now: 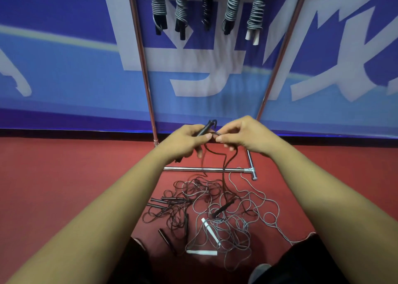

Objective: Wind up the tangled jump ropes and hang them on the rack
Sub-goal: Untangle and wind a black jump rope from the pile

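Black and grey jump ropes [206,208] tangled at chrome rack [146,79] base, five wound bundles [206,5] hanging above

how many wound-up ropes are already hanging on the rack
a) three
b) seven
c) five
c: five wound ropes hang in a row from the top of the rack, and the rightmost one has white handles.
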Motion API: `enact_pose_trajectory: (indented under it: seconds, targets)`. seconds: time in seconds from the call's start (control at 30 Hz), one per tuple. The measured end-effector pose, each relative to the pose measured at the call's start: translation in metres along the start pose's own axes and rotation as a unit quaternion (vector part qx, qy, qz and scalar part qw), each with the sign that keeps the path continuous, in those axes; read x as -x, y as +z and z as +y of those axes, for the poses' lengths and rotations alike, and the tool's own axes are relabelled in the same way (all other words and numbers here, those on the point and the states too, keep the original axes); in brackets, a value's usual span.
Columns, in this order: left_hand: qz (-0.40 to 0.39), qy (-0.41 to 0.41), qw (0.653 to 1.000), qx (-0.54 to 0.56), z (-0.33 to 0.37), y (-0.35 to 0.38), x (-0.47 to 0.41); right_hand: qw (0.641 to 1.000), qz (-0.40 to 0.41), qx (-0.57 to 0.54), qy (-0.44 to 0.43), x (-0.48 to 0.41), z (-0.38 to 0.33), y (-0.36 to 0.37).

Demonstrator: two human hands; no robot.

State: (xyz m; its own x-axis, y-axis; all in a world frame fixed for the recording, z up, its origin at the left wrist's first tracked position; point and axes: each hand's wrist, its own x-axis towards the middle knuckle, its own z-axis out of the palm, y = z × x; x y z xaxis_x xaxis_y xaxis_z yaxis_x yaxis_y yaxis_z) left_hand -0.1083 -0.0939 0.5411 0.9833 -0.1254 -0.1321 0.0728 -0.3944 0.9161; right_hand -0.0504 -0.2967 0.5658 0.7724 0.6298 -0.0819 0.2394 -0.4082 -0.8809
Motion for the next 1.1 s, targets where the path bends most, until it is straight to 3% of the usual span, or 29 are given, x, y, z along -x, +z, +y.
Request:
enact_pose_trajectory:
  seconds: [0.1, 0.17, 0.3, 0.43, 0.53, 0.63, 0.7, 0.8, 0.93, 1.0, 1.1]
  targets:
    - [0.059, 0.037, 0.997, 0.031, -0.008, 0.001, -0.002, 0.999, 0.021, 0.034, -0.014, -0.002, -0.002, -0.004]
    - [0.119, 0.051, 0.983, 0.132, -0.007, 0.002, -0.006, 1.000, 0.003, 0.028, -0.005, -0.003, 0.010, 0.000]
    - [0.159, 0.072, 0.951, 0.254, -0.002, 0.003, -0.011, 1.000, -0.022, 0.009, 0.015, -0.007, 0.056, 0.015]
    - [0.208, 0.080, 0.898, 0.381, -0.008, -0.015, -0.016, 0.984, -0.087, 0.097, 0.123, 0.004, 0.112, 0.020]
    - [0.224, 0.061, 0.913, 0.334, -0.014, -0.029, -0.021, 0.978, -0.074, 0.062, 0.183, 0.020, 0.144, 0.025]
    - [0.268, -0.012, 0.948, 0.170, -0.023, -0.032, -0.025, 0.989, 0.029, 0.005, 0.142, 0.021, 0.145, 0.026]
    - [0.305, -0.026, 0.947, 0.099, -0.031, -0.031, -0.026, 0.991, 0.072, -0.009, 0.111, 0.014, 0.127, 0.024]
    - [0.258, -0.013, 0.962, 0.091, -0.036, -0.022, -0.026, 0.995, 0.086, -0.005, 0.047, 0.001, 0.090, 0.023]
    - [0.094, 0.008, 0.988, 0.122, -0.026, -0.001, -0.021, 0.999, 0.044, 0.028, 0.001, -0.011, 0.050, 0.024]
    - [0.027, -0.001, 0.997, 0.067, -0.023, 0.002, -0.019, 0.998, 0.045, 0.043, -0.012, -0.013, 0.035, 0.023]
    - [0.012, 0.012, 1.000, 0.021, -0.021, -0.001, -0.015, 0.996, 0.050, 0.072, -0.028, -0.012, 0.017, 0.019]
